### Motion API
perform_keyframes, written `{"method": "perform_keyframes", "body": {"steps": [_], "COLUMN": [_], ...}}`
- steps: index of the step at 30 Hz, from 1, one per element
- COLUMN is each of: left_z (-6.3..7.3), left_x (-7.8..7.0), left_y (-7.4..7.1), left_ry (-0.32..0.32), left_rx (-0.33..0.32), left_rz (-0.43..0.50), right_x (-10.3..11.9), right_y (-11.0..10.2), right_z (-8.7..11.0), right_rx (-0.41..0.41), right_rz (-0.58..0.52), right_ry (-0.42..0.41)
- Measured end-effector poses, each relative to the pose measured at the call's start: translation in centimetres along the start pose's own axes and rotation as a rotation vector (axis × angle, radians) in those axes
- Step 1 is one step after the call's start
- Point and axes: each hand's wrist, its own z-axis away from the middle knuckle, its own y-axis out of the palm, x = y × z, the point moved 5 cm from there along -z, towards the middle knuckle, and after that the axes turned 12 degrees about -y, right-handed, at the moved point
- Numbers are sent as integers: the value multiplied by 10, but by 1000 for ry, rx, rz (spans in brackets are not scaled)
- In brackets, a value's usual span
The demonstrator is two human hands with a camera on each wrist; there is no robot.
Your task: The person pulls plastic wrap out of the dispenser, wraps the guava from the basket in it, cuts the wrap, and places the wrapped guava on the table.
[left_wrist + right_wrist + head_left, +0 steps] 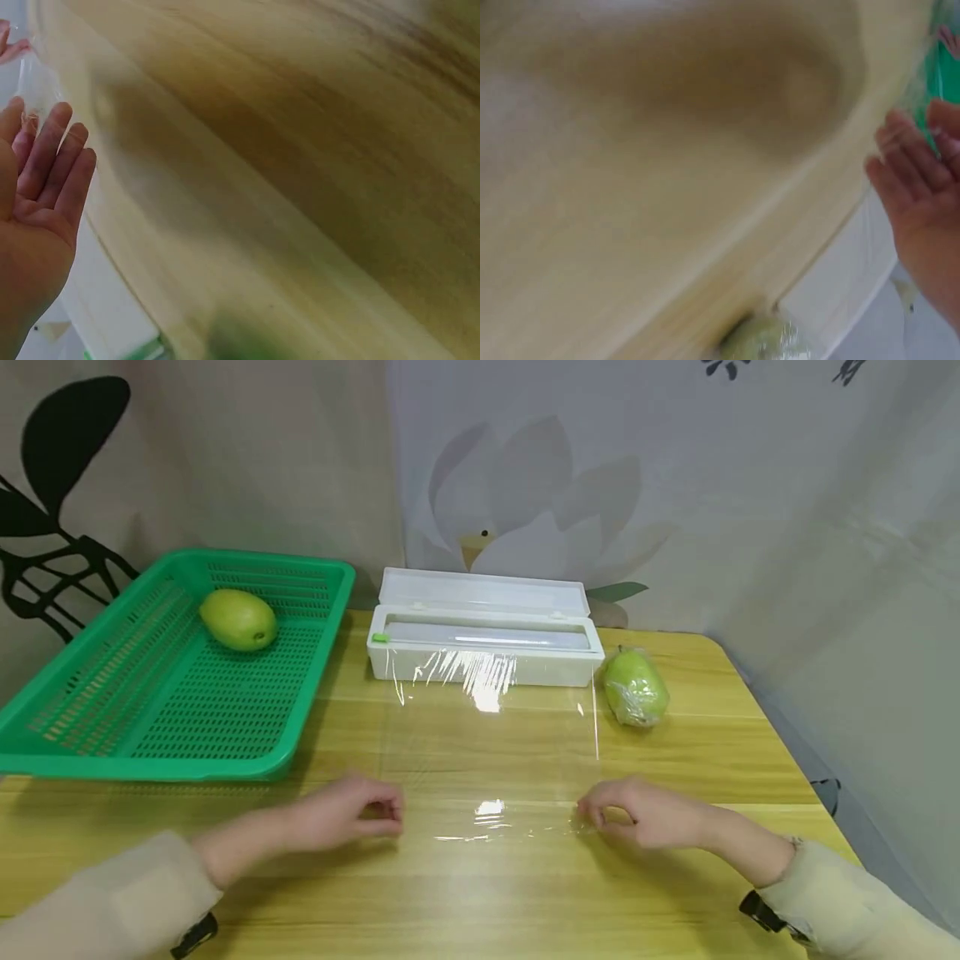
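A sheet of clear plastic wrap [487, 752] stretches toward me from a white wrap dispenser box [480, 668] with its lid raised. My left hand [352, 814] pinches the near left corner of the sheet between thumb and index finger. At the near right corner my right hand [645, 814] pinches it the same way. The left wrist view shows the other fingers of the left hand [49, 187] extended beside the wrap. Likewise, the right hand [926, 187] has its remaining fingers loosely extended in the right wrist view.
To the left, a green plastic basket [307, 693] holds a yellow-green fruit [238, 620]. A green pear [636, 687] covered in plastic wrap sits right of the dispenser. All stand on a wooden table [480, 910], with a patterned cloth [675, 485] behind.
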Motion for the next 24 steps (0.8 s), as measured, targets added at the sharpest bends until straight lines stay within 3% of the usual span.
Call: {"method": "perform_keyframes", "body": {"steps": [4,11,18,24], "left_z": [-3,-2,1,4], "left_x": [6,4,5,5], "left_y": [4,9,9,8], "left_ry": [27,62,64,34], "left_rx": [-1,-35,-35,-5], "left_rz": [-12,-166,-179,-180], "right_x": [5,9,9,10], "right_y": [12,20,23,16], "right_z": [-7,-8,2,5], "right_rx": [-2,-81,-112,-53], "right_rz": [173,434,476,352], "right_ry": [-14,-167,-255,-105]}}
